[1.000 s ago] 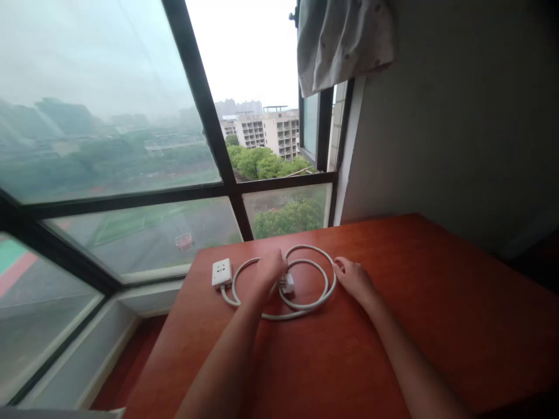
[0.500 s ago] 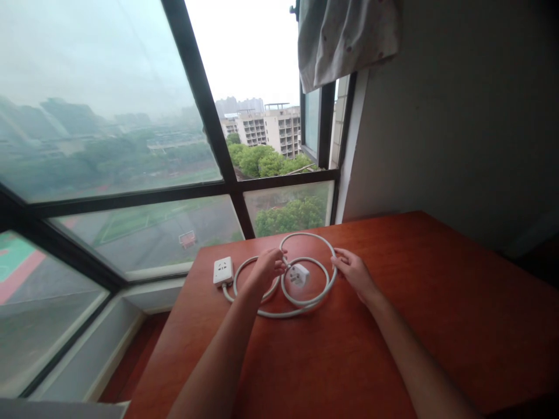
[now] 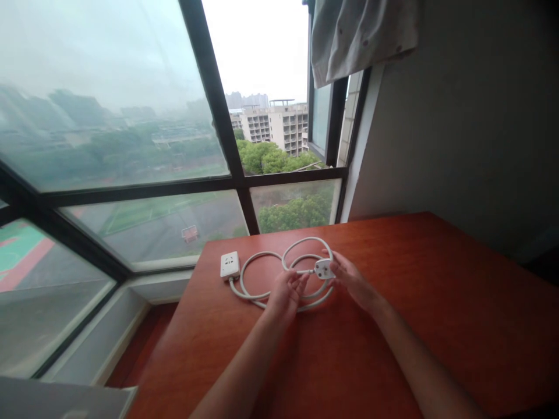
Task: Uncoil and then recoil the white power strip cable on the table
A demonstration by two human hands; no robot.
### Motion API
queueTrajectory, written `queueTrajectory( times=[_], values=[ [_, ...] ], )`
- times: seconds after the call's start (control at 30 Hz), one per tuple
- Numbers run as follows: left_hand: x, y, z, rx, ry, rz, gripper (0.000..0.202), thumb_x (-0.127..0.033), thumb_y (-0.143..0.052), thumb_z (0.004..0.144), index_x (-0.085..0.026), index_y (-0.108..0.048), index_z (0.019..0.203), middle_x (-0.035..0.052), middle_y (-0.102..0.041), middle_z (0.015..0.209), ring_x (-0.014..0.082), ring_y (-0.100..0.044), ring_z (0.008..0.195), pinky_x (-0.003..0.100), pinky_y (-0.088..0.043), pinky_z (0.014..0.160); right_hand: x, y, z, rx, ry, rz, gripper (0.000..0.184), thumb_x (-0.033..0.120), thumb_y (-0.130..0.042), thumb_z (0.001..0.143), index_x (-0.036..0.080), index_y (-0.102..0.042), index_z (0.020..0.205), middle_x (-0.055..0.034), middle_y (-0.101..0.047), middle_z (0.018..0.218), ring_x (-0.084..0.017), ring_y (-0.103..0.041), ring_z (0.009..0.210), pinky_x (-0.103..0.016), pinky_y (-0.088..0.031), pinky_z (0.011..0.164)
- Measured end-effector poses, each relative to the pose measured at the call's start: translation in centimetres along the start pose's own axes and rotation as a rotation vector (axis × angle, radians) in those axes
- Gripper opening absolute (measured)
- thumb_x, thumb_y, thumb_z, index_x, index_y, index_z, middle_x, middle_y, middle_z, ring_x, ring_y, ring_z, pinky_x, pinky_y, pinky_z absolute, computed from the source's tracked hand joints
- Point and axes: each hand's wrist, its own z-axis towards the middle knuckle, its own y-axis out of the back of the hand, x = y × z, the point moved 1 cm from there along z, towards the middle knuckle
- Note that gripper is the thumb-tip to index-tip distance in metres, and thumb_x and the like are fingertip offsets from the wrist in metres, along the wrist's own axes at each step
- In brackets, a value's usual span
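A white extension cord lies in loose loops on the reddish-brown table. Its socket block (image 3: 229, 265), with a cable running from its lower end, rests at the left. Held up by my right hand (image 3: 349, 278) is the plug (image 3: 323, 269), its pin face turned towards me and the fingers around its right side. My left hand (image 3: 287, 294) is beside it, fingers curled at the power cord (image 3: 262, 254) just left of the plug. The exact grip of the left fingertips is partly hidden. Several cord loops lie behind and between the hands.
The wooden table (image 3: 419, 302) reaches to the windows at its back and left. A dark window frame (image 3: 174, 192) borders it, and one pane stands open at the back. A pale curtain (image 3: 362, 41) hangs above; a plain wall (image 3: 437, 145) rises at the right.
The plug has come up off the table into my right hand, which let go of the cord loop. My left hand moved right and nearer to me. The view shifted slightly.
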Motion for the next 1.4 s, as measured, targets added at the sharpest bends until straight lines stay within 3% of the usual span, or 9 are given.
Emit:
queueTrajectory(
  times=[0.1,0.2,0.37,0.47,0.57,0.67,0.97,1.23,1.4],
  values=[
    [0.4,0.5,0.1,0.066,-0.023,0.193,0.007,-0.014,-0.052,0.086,-0.014,-0.05,0.08,0.0027,-0.061,0.071,0.0094,-0.064,0.059,0.018,-0.052,0.058,0.2,0.0,-0.2,0.019,-0.014,0.094,0.06,0.051,-0.066,0.08,0.022,-0.047,0.129,-0.008,-0.066,0.103,-0.016,-0.064,0.074,-0.025,-0.05,0.058],
    [-0.3,1.3,0.4,0.161,-0.101,0.666,0.024,-0.035,-0.048,0.091,-0.016,-0.05,0.076,0.002,-0.059,0.064,0.0112,-0.058,0.05,0.021,-0.044,0.049,0.3,0.1,-0.2,-0.026,-0.009,0.143,0.055,0.05,-0.062,0.081,0.02,-0.049,0.126,-0.0057,-0.067,0.09,-0.015,-0.063,0.064,-0.023,-0.045,0.051],
    [-2.7,1.2,-1.2,0.069,-0.82,1.481,0.028,-0.041,-0.046,0.091,-0.019,-0.056,0.078,0.006,-0.061,0.078,0.0199,-0.06,0.077,0.03,-0.045,0.071,0.4,0.1,-0.2,-0.027,-0.008,0.164,0.051,0.047,-0.059,0.083,0.02,-0.05,0.125,-0.0043,-0.066,0.085,-0.013,-0.059,0.059,-0.021,-0.04,0.047],
    [-2.8,0.5,-2.4,0.28,-1.015,1.631,0.021,-0.034,-0.046,0.092,-0.021,-0.058,0.102,0.0099,-0.062,0.104,0.0229,-0.057,0.098,0.035,-0.042,0.088,0.5,-0.1,-0.4,-0.001,-0.013,0.166,0.05,0.046,-0.059,0.083,0.02,-0.051,0.125,-0.0031,-0.064,0.083,-0.013,-0.058,0.059,-0.021,-0.039,0.048],
    [-2.0,0.5,-2.6,0.528,-0.97,1.716,0.019,-0.032,-0.05,0.09,-0.021,-0.056,0.105,0.009,-0.064,0.101,0.0228,-0.058,0.097,0.035,-0.041,0.089,0.7,-0.2,-0.5,0.018,-0.016,0.153,0.052,0.047,-0.06,0.082,0.021,-0.051,0.127,-0.0022,-0.063,0.08,-0.013,-0.056,0.06,-0.022,-0.041,0.05],
    [-1.0,1.0,-2.2,0.611,-0.862,1.778,0.017,-0.031,-0.055,0.088,-0.02,-0.055,0.1,0.006,-0.065,0.09,0.02,-0.06,0.082,0.029,-0.043,0.075,0.7,-0.3,-0.6,0.047,-0.025,0.139,0.055,0.048,-0.06,0.082,0.02,-0.052,0.128,-0.0025,-0.062,0.079,-0.012,-0.055,0.059,-0.022,-0.04,0.049],
    [0.1,0.9,-1.9,0.656,-0.756,1.679,0.015,-0.028,-0.06,0.085,-0.019,-0.059,0.097,0.005,-0.065,0.092,0.0179,-0.057,0.082,0.027,-0.041,0.072,0.6,-0.5,-0.7,0.054,-0.034,0.098,0.057,0.052,-0.06,0.081,0.019,-0.052,0.127,-0.0034,-0.063,0.078,-0.013,-0.055,0.058,-0.022,-0.037,0.047],
    [0.6,0.4,-1.8,0.656,-0.877,1.784,0.018,-0.023,-0.043,0.094,-0.018,-0.058,0.086,0.0074,-0.062,0.09,0.0203,-0.052,0.088,0.031,-0.04,0.079,0.3,0.2,-0.2,-0.035,0.015,0.126,0.051,0.057,-0.057,0.083,0.021,-0.059,0.118,-0.0045,-0.066,0.085,-0.017,-0.06,0.069,-0.026,-0.046,0.057],
    [0.6,0.4,-2.2,0.635,-0.887,1.924,0.021,-0.027,-0.038,0.097,-0.018,-0.057,0.091,0.0084,-0.061,0.096,0.0198,-0.054,0.084,0.031,-0.04,0.073,-0.2,1.2,0.4,-0.098,0.042,0.065,0.04,0.046,-0.066,0.079,0.019,-0.063,0.108,-0.0048,-0.067,0.086,-0.017,-0.061,0.073,-0.026,-0.046,0.06]
  ],
)
